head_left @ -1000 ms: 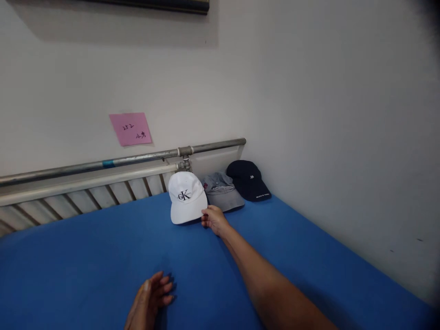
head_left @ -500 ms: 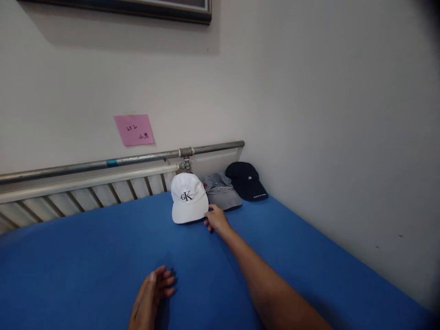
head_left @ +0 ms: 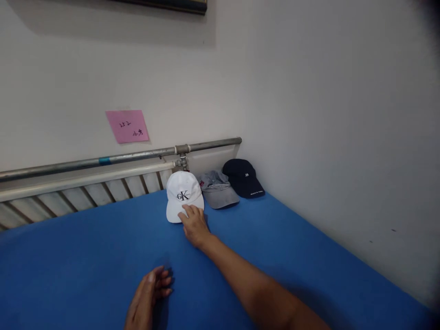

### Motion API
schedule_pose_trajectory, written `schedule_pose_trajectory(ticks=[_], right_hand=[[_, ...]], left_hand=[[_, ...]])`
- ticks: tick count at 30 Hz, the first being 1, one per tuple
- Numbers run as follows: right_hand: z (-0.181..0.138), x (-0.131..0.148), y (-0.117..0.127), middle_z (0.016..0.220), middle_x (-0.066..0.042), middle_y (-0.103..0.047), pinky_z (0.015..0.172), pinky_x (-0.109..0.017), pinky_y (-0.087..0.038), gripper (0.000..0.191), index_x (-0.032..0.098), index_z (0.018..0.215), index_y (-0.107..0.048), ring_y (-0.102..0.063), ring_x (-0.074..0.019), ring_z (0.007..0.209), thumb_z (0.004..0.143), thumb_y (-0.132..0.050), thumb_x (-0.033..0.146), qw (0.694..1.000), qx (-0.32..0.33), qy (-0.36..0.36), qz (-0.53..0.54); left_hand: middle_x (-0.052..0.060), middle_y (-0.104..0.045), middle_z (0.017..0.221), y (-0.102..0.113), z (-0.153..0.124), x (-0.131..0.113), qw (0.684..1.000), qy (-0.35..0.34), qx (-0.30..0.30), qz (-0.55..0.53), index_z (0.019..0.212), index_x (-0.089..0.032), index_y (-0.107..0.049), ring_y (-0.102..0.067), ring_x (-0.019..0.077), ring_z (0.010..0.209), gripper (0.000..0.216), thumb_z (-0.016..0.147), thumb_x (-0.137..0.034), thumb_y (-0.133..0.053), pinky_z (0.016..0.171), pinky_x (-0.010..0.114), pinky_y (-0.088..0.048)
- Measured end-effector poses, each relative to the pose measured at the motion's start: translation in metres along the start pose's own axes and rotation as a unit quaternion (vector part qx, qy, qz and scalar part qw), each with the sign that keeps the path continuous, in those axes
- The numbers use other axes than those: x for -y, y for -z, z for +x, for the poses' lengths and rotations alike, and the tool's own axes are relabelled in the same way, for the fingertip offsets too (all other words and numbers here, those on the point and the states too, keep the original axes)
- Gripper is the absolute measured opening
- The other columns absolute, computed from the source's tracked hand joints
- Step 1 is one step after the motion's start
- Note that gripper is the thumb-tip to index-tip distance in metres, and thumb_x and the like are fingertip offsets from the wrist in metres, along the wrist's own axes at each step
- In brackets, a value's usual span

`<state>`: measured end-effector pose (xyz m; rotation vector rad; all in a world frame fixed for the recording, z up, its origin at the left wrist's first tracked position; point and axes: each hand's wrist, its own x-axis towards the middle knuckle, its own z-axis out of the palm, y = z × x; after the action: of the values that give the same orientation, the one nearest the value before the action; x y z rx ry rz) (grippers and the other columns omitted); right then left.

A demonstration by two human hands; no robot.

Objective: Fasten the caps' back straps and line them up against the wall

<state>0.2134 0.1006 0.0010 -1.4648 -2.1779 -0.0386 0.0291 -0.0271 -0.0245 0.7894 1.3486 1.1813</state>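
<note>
Three caps lie in a row at the head of a bed with a blue sheet (head_left: 85, 256). The white cap (head_left: 182, 192) with black letters is on the left, a grey cap (head_left: 217, 190) in the middle, and a dark navy cap (head_left: 243, 178) sits nearest the corner. My right hand (head_left: 194, 225) reaches out with its fingers closed over the white cap's brim. Near the bottom edge, my left hand (head_left: 147, 298) rests on the sheet with loosely curled fingers and holds nothing.
A metal rail (head_left: 113, 159) and a slatted white headboard (head_left: 79, 195) run along the back wall. A pink note (head_left: 127, 126) is stuck on the wall above them. A plain wall (head_left: 343, 137) borders the bed on the right.
My right hand has shifted left from the brim's right corner to its front. The white cap has moved slightly left, away from the grey cap. My left hand has barely moved.
</note>
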Motion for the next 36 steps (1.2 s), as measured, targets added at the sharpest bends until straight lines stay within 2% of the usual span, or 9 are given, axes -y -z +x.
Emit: schedule_pose_trajectory(ticks=[5, 11, 19, 23, 26, 28, 30, 33, 36], right_hand=[[0.007, -0.012, -0.006, 0.128, -0.009, -0.057, 0.09, -0.041, -0.032, 0.027, 0.02, 0.111, -0.061, -0.047, -0.024, 0.108, 0.087, -0.051, 0.013, 0.999, 0.007, 0.005, -0.054], [0.003, -0.013, -0.006, 0.112, -0.008, -0.062, 0.089, -0.04, -0.029, 0.025, 0.02, 0.108, -0.06, -0.05, -0.0214, 0.1, 0.089, -0.047, 0.011, 0.997, 0.009, -0.003, -0.082], [-0.005, -0.022, 0.001, 0.103, -0.007, -0.064, 0.091, -0.041, -0.028, 0.022, 0.02, 0.103, -0.062, -0.052, -0.0216, 0.095, 0.087, -0.05, 0.011, 0.995, 0.006, -0.026, -0.094], [-0.007, -0.02, 0.004, 0.117, -0.009, -0.061, 0.095, -0.042, -0.027, 0.024, 0.022, 0.108, -0.062, -0.05, -0.0238, 0.105, 0.087, -0.051, 0.015, 0.995, -0.001, -0.018, -0.097], [-0.004, -0.015, 0.003, 0.137, -0.009, -0.051, 0.098, -0.043, -0.026, 0.03, 0.023, 0.114, -0.06, -0.041, -0.0254, 0.12, 0.088, -0.05, 0.014, 0.995, -0.006, 0.0, -0.101], [0.001, -0.012, 0.001, 0.141, -0.011, -0.047, 0.098, -0.044, -0.026, 0.032, 0.022, 0.117, -0.06, -0.039, -0.0268, 0.122, 0.088, -0.049, 0.012, 0.994, -0.009, -0.007, -0.104], [0.004, -0.012, -0.001, 0.137, -0.011, -0.05, 0.097, -0.045, -0.027, 0.031, 0.022, 0.115, -0.06, -0.044, -0.026, 0.116, 0.089, -0.047, 0.012, 0.994, -0.008, -0.019, -0.106], [0.006, -0.013, -0.003, 0.12, -0.008, -0.059, 0.097, -0.044, -0.027, 0.028, 0.023, 0.112, -0.061, -0.05, -0.0222, 0.103, 0.09, -0.046, 0.012, 0.994, 0.001, -0.023, -0.104], [0.005, -0.015, -0.003, 0.11, -0.007, -0.062, 0.097, -0.044, -0.027, 0.027, 0.022, 0.11, -0.061, -0.051, -0.0217, 0.1, 0.09, -0.046, 0.011, 0.994, 0.005, -0.025, -0.104]], left_hand=[[0.015, -0.072, 0.103, 0.001, -0.002, -0.005, 1.0, -0.004, 0.01, -0.008, 0.1, -0.013, -0.07, -0.066, 0.0306, 0.098, 0.081, 0.049, -0.076, -0.072, 0.081, 0.039, -0.057], [0.015, -0.073, 0.092, -0.012, -0.011, -0.018, 0.999, 0.002, -0.031, -0.004, 0.091, -0.012, -0.069, -0.067, 0.0314, 0.09, 0.087, 0.037, -0.081, -0.071, 0.078, 0.041, -0.056], [0.015, -0.072, 0.1, -0.012, -0.01, -0.009, 1.0, -0.022, -0.018, 0.014, 0.104, -0.01, -0.066, -0.066, 0.0295, 0.093, 0.084, 0.054, -0.078, -0.067, 0.083, 0.04, -0.054], [0.015, -0.071, 0.103, -0.015, -0.015, -0.013, 1.0, -0.018, -0.018, 0.014, 0.103, -0.011, -0.067, -0.066, 0.0304, 0.096, 0.082, 0.056, -0.078, -0.066, 0.086, 0.041, -0.052], [0.015, -0.071, 0.104, -0.017, -0.019, -0.018, 1.0, -0.017, -0.015, 0.021, 0.104, -0.012, -0.068, -0.065, 0.0303, 0.097, 0.082, 0.056, -0.078, -0.066, 0.088, 0.041, -0.05], [0.015, -0.071, 0.104, -0.016, -0.019, -0.018, 0.999, -0.024, -0.011, 0.028, 0.105, -0.011, -0.067, -0.065, 0.0302, 0.097, 0.083, 0.056, -0.078, -0.065, 0.088, 0.041, -0.05], [0.015, -0.071, 0.104, -0.015, -0.017, -0.015, 0.999, -0.031, -0.008, 0.035, 0.107, -0.011, -0.066, -0.064, 0.0298, 0.097, 0.083, 0.058, -0.078, -0.064, 0.089, 0.042, -0.049], [0.015, -0.07, 0.105, -0.013, -0.014, -0.011, 0.999, -0.037, -0.001, 0.037, 0.11, -0.011, -0.064, -0.064, 0.0289, 0.097, 0.081, 0.064, -0.077, -0.061, 0.089, 0.042, -0.048], [0.015, -0.07, 0.105, -0.012, -0.013, -0.007, 0.999, -0.04, 0.001, 0.034, 0.11, -0.01, -0.064, -0.064, 0.0289, 0.097, 0.079, 0.066, -0.075, -0.061, 0.089, 0.042, -0.048]])
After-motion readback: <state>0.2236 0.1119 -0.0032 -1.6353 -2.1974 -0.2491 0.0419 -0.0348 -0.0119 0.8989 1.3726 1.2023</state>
